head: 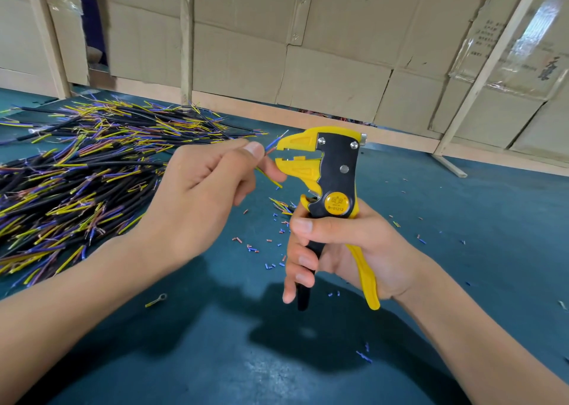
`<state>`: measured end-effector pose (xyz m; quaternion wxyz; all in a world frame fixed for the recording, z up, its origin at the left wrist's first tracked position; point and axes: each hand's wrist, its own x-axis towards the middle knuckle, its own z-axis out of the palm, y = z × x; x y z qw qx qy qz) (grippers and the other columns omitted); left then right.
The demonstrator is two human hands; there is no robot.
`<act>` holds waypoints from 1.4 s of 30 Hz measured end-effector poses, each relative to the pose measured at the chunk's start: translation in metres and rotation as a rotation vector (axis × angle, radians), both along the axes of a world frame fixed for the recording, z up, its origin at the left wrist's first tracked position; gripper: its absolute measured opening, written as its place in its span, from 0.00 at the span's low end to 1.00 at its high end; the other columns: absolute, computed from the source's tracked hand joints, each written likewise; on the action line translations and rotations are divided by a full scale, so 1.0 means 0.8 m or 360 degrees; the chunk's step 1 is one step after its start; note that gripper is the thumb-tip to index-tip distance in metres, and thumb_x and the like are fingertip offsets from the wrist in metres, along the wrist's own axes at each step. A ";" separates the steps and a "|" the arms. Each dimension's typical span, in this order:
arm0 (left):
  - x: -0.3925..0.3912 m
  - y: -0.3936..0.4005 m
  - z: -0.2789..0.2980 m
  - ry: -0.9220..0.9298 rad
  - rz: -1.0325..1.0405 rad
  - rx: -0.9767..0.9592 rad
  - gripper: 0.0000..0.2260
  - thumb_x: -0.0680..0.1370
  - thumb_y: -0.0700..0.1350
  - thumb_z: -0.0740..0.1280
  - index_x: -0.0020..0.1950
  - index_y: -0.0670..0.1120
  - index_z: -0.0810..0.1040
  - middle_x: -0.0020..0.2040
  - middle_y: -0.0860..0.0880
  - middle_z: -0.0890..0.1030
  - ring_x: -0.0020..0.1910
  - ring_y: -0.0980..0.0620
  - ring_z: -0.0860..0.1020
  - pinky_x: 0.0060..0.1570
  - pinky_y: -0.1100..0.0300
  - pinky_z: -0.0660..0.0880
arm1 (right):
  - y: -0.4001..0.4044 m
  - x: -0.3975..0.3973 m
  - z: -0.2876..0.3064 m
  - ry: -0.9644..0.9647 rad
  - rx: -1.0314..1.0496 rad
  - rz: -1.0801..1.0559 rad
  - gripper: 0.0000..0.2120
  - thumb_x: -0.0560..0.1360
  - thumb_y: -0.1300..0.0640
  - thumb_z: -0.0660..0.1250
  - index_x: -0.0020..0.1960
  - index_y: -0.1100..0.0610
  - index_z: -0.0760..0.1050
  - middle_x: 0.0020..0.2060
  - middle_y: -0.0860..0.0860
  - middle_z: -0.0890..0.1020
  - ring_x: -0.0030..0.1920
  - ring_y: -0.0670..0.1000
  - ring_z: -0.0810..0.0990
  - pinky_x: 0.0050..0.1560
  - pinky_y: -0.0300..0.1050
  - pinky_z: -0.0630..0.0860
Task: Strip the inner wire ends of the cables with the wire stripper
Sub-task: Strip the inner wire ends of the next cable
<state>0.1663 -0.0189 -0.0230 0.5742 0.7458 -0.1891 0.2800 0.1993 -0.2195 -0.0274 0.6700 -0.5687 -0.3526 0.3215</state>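
Right hand (345,250) nearest, fingers (303,263) wrapped round the handles of the wire stripper (331,189), held upright above the desk (462,219): long axis vertical, handles down, yellow head pointing left, mouth slightly parted. Left hand (200,189) pinches a cable (271,149) between thumb and fingers, its inner wire ends pointing right, at the mouth. Cable pile (92,164) lies left on desk.

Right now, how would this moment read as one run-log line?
left hand: pinches cable wires at stripper mouth | right hand: grips wire stripper | cable pile: left on table
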 end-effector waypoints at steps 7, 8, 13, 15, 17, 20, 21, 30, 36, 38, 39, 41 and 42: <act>-0.002 -0.003 0.002 0.0054 -0.0006 -0.0040 0.19 0.83 0.45 0.59 0.38 0.45 0.84 0.25 0.47 0.63 0.25 0.55 0.62 0.28 0.68 0.60 | 0.000 0.002 -0.003 -0.0019 -0.0002 -0.0019 0.08 0.77 0.62 0.67 0.39 0.63 0.75 0.31 0.58 0.73 0.32 0.58 0.74 0.44 0.65 0.79; -0.002 -0.003 0.003 0.0079 -0.0022 -0.0061 0.19 0.82 0.46 0.59 0.37 0.45 0.84 0.25 0.47 0.62 0.25 0.54 0.61 0.27 0.68 0.60 | 0.001 0.002 -0.004 -0.0035 0.0000 -0.0024 0.08 0.77 0.62 0.67 0.39 0.63 0.75 0.32 0.59 0.73 0.33 0.58 0.75 0.45 0.65 0.79; -0.002 -0.005 0.005 0.0166 -0.0057 -0.0114 0.21 0.83 0.44 0.59 0.33 0.44 0.83 0.24 0.49 0.61 0.25 0.53 0.59 0.25 0.67 0.58 | 0.000 0.004 -0.005 -0.0049 0.0006 -0.0022 0.08 0.77 0.62 0.66 0.40 0.63 0.75 0.32 0.59 0.73 0.33 0.58 0.75 0.46 0.66 0.79; -0.003 -0.005 0.005 0.0176 -0.0048 -0.0116 0.22 0.84 0.41 0.59 0.33 0.42 0.83 0.23 0.51 0.61 0.24 0.55 0.59 0.25 0.68 0.59 | -0.002 0.004 -0.005 -0.0025 -0.0011 0.0004 0.08 0.77 0.62 0.66 0.40 0.63 0.75 0.32 0.59 0.73 0.33 0.58 0.75 0.46 0.67 0.79; -0.002 -0.006 0.005 0.0185 -0.0046 -0.0124 0.22 0.84 0.41 0.58 0.34 0.41 0.82 0.22 0.52 0.62 0.23 0.56 0.59 0.25 0.70 0.59 | -0.005 0.005 -0.004 -0.0018 -0.0031 0.0031 0.08 0.78 0.63 0.66 0.40 0.63 0.74 0.32 0.58 0.73 0.33 0.58 0.75 0.46 0.67 0.79; -0.001 -0.005 0.005 0.0179 -0.0070 -0.0146 0.23 0.84 0.41 0.58 0.32 0.42 0.82 0.22 0.52 0.63 0.23 0.56 0.59 0.24 0.69 0.58 | -0.009 0.008 -0.001 -0.0027 -0.0061 0.0060 0.08 0.78 0.63 0.66 0.40 0.63 0.74 0.32 0.58 0.73 0.33 0.58 0.75 0.47 0.68 0.78; 0.000 -0.005 0.005 0.0174 -0.0075 -0.0154 0.23 0.84 0.41 0.59 0.31 0.44 0.82 0.22 0.52 0.63 0.23 0.56 0.59 0.24 0.69 0.58 | -0.010 0.008 -0.001 -0.0024 -0.0070 0.0074 0.08 0.78 0.63 0.65 0.41 0.63 0.74 0.32 0.58 0.74 0.34 0.58 0.75 0.47 0.68 0.78; 0.009 0.004 -0.003 0.0122 -0.0119 -0.0081 0.19 0.77 0.55 0.61 0.29 0.47 0.71 0.25 0.56 0.64 0.23 0.58 0.59 0.24 0.67 0.57 | -0.013 0.008 -0.001 -0.0034 -0.0121 0.0153 0.07 0.79 0.64 0.65 0.42 0.64 0.74 0.33 0.58 0.74 0.34 0.58 0.75 0.48 0.70 0.78; 0.008 0.007 -0.002 0.0071 -0.0203 -0.0025 0.20 0.79 0.53 0.60 0.30 0.46 0.64 0.29 0.50 0.60 0.26 0.56 0.57 0.26 0.66 0.55 | -0.012 0.007 -0.001 -0.0058 -0.0124 0.0159 0.07 0.79 0.64 0.64 0.42 0.64 0.74 0.33 0.58 0.74 0.34 0.58 0.75 0.48 0.70 0.78; 0.007 0.005 -0.002 0.0094 -0.0237 -0.0041 0.20 0.80 0.51 0.61 0.30 0.47 0.64 0.28 0.54 0.61 0.25 0.57 0.58 0.25 0.68 0.56 | -0.010 0.005 0.000 -0.0068 -0.0124 0.0159 0.08 0.79 0.64 0.64 0.42 0.64 0.74 0.33 0.58 0.74 0.34 0.58 0.75 0.48 0.69 0.78; 0.007 0.004 -0.002 0.0107 -0.0252 -0.0047 0.20 0.81 0.49 0.60 0.30 0.48 0.64 0.27 0.56 0.62 0.25 0.58 0.58 0.26 0.69 0.56 | -0.009 0.004 0.000 -0.0073 -0.0127 0.0155 0.08 0.79 0.64 0.65 0.41 0.64 0.73 0.32 0.58 0.74 0.33 0.57 0.75 0.47 0.68 0.79; 0.005 0.001 -0.001 0.0134 -0.0287 -0.0064 0.19 0.81 0.48 0.58 0.29 0.49 0.64 0.27 0.57 0.62 0.25 0.58 0.58 0.25 0.69 0.56 | -0.007 0.002 0.000 -0.0077 -0.0137 0.0133 0.11 0.79 0.63 0.66 0.39 0.64 0.71 0.31 0.58 0.73 0.31 0.57 0.75 0.43 0.65 0.79; 0.004 0.000 0.000 0.0146 -0.0304 -0.0083 0.19 0.81 0.47 0.57 0.29 0.49 0.65 0.27 0.56 0.62 0.25 0.57 0.57 0.25 0.69 0.56 | -0.005 0.001 0.000 -0.0078 -0.0141 0.0119 0.12 0.79 0.62 0.66 0.38 0.64 0.71 0.30 0.57 0.72 0.30 0.56 0.74 0.41 0.64 0.80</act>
